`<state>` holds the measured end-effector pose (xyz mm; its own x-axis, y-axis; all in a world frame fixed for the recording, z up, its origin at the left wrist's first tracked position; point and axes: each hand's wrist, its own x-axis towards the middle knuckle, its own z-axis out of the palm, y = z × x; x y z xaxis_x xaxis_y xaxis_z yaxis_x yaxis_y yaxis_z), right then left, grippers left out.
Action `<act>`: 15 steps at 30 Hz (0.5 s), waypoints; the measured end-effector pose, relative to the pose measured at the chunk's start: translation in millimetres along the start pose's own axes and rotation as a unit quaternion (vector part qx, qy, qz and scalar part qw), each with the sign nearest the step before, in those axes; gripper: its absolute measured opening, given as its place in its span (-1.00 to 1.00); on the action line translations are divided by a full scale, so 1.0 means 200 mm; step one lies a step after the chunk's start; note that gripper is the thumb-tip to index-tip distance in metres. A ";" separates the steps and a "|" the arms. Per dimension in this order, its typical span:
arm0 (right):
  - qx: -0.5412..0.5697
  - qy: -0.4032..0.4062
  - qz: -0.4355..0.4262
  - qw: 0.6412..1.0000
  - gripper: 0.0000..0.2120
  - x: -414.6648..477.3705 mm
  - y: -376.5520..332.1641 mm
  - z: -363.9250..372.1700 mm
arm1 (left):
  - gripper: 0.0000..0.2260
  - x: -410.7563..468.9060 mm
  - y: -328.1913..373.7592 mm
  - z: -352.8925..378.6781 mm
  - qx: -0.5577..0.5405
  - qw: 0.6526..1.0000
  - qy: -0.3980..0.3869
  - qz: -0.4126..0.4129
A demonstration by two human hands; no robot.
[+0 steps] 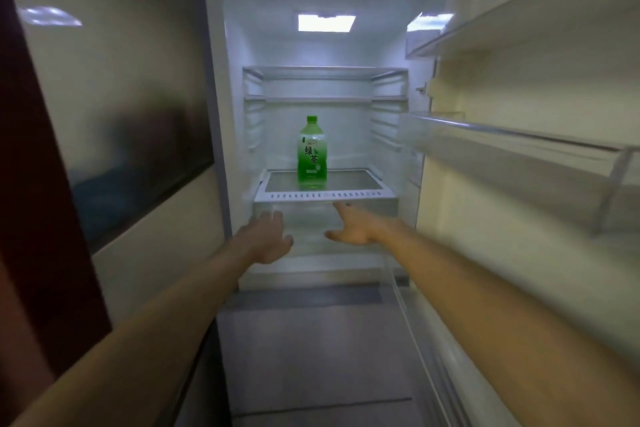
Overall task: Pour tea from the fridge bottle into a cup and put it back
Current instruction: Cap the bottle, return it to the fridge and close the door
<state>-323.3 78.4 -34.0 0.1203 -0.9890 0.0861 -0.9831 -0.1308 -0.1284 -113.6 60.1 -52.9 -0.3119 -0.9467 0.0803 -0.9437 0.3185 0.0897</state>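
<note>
A green tea bottle point(311, 152) with a green cap stands upright on the glass shelf point(323, 196) inside the open fridge. Both my arms stretch toward the fridge, below the shelf's front edge. My left hand point(268, 236) is open, palm down, lower left of the bottle and apart from it. Lower right of the bottle, my right hand point(349, 227) is open with fingers spread, its fingertips close under the shelf's front edge. Neither hand holds anything. No cup is in view.
The fridge door point(519, 156) stands open at the right with clear door bins. Two bare shelves point(323, 99) sit above the bottle. A clear drawer point(325, 229) lies behind my hands. A glossy cabinet wall point(121, 114) closes the left side. Grey floor lies below.
</note>
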 end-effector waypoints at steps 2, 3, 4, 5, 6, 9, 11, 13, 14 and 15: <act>-0.005 -0.003 0.001 1.000 -0.19 -0.06 -0.03 -0.01 | -0.40 -0.08 0.00 0.00 0.004 1.000 0.001 -0.004; -0.009 -0.007 0.002 1.000 -0.19 -0.09 -0.05 -0.01 | -0.40 -0.12 0.00 -0.01 0.006 1.000 -0.002 -0.010; -0.010 -0.011 0.001 1.000 -0.18 -0.11 -0.06 -0.01 | -0.39 -0.15 -0.01 -0.01 0.009 1.000 -0.004 -0.015; -0.008 -0.013 -0.001 1.000 -0.18 -0.14 -0.08 -0.02 | -0.38 -0.19 -0.01 -0.02 0.012 1.000 -0.004 -0.018; -0.006 -0.013 -0.001 1.000 -0.17 -0.16 -0.09 -0.02 | -0.38 -0.23 -0.01 -0.04 0.013 1.000 -0.003 -0.018; -0.003 -0.010 -0.001 1.000 -0.18 -0.22 -0.13 -0.05 | -0.40 -0.31 -0.03 -0.07 0.001 1.000 0.004 -0.008; 0.000 -0.012 0.000 1.000 -0.19 -0.28 -0.14 -0.07 | -0.40 -0.36 -0.04 -0.08 0.002 1.000 0.008 -0.004; 0.003 -0.010 0.001 1.000 -0.22 -0.33 -0.16 -0.08 | -0.40 -0.40 -0.04 -0.09 0.007 1.000 0.010 -0.003; 0.005 -0.007 0.002 1.000 -0.22 -0.36 -0.16 -0.09 | -0.40 -0.42 -0.04 -0.10 0.008 1.000 0.011 -0.002; 0.009 -0.006 0.005 1.000 -0.23 -0.38 -0.16 -0.10 | -0.41 -0.44 -0.04 -0.10 0.010 1.000 0.012 0.000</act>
<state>-304.3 159.4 -16.7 0.1124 -0.9909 0.0738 -0.9816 -0.1222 -0.1464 -75.4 141.9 -40.3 -0.3096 -0.9452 0.1037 -0.9458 0.3174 0.0694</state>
